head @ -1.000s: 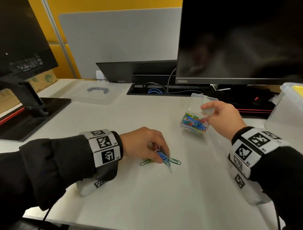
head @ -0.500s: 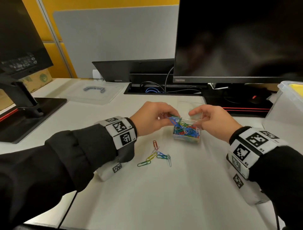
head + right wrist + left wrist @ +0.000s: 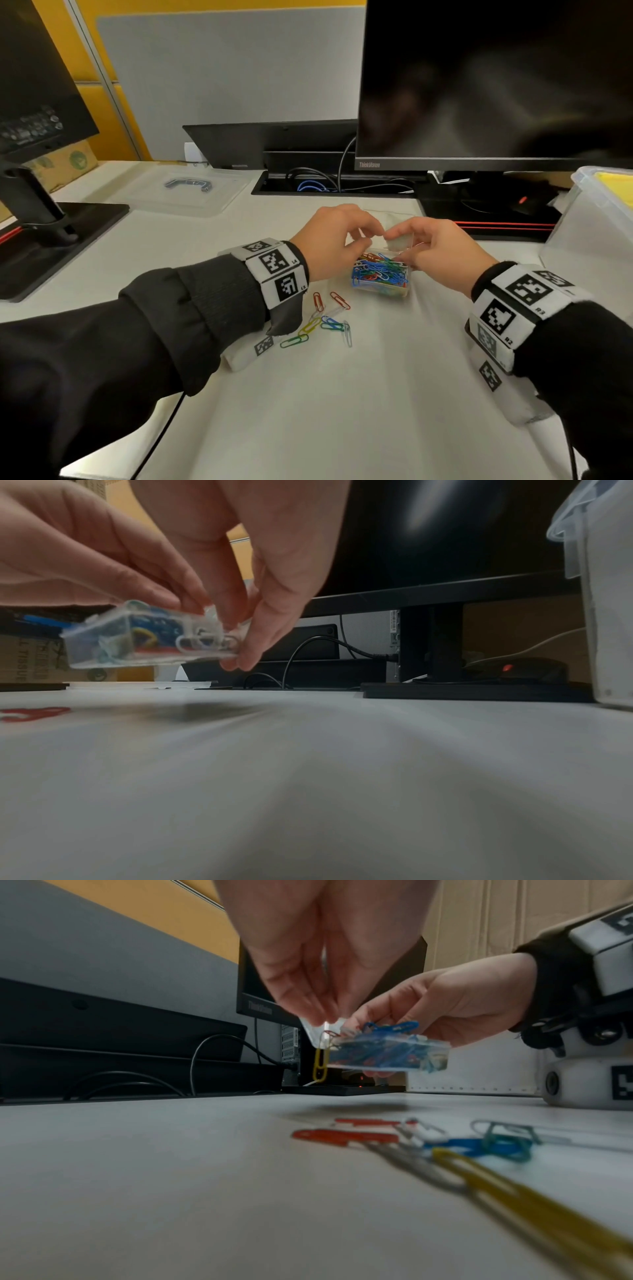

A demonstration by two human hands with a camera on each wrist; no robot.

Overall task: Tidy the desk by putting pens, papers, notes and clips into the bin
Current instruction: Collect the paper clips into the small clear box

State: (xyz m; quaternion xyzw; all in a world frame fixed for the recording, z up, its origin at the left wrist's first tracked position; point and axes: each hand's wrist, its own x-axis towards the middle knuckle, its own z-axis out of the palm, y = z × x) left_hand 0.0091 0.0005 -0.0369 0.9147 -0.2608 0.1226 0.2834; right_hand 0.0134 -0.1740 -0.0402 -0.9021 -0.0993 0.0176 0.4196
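A small clear box (image 3: 381, 278) full of coloured paper clips hangs just above the white desk (image 3: 342, 411). My right hand (image 3: 407, 253) grips its right end, fingers curled round it (image 3: 219, 647). My left hand (image 3: 368, 236) meets it from the left and pinches the corner of the box's clear lid (image 3: 316, 1031). A yellow clip (image 3: 320, 1064) dangles over the box's left edge. Several loose clips (image 3: 325, 322), red, blue, green, yellow and silver, lie on the desk below my left wrist.
A translucent bin (image 3: 582, 233) with something yellow inside stands at the right edge, beside the big monitor's base (image 3: 496, 219). Its flat lid (image 3: 185, 192) lies at the back left. A second monitor's stand (image 3: 41, 240) fills the left side. Cables sit in a slot behind the hands.
My left hand lifted a few clips off the desk and carried them up to the box, then moved to the lid. The right hand brought the box nearer and lower.
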